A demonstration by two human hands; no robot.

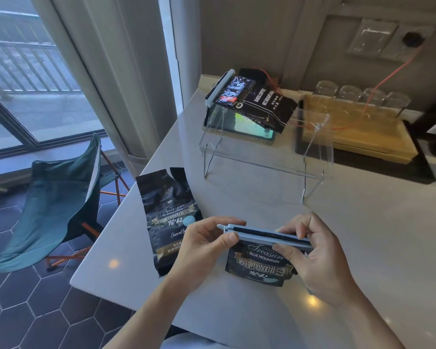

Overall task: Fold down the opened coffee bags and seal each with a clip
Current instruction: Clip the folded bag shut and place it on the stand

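A black Blue Mountain coffee bag (258, 267) lies near the counter's front edge with its top folded down. A long pale blue clip (264, 235) sits across that fold. My left hand (202, 250) pinches the clip's left end and my right hand (315, 253) grips its right end. A second, taller black coffee bag (165, 212) lies flat to the left with its torn top open, partly under my left hand. At the back, a third black bag (262, 104) rests on a clear stand, its end held by another pale blue clip (219, 88).
A clear acrylic stand (262, 157) occupies the counter's middle, over a lit phone (249, 125). A wooden tray (355, 127) with upturned glasses (363, 95) stands at the back right. The white counter (363, 235) ends at left; a teal folding chair (58, 202) stands beyond.
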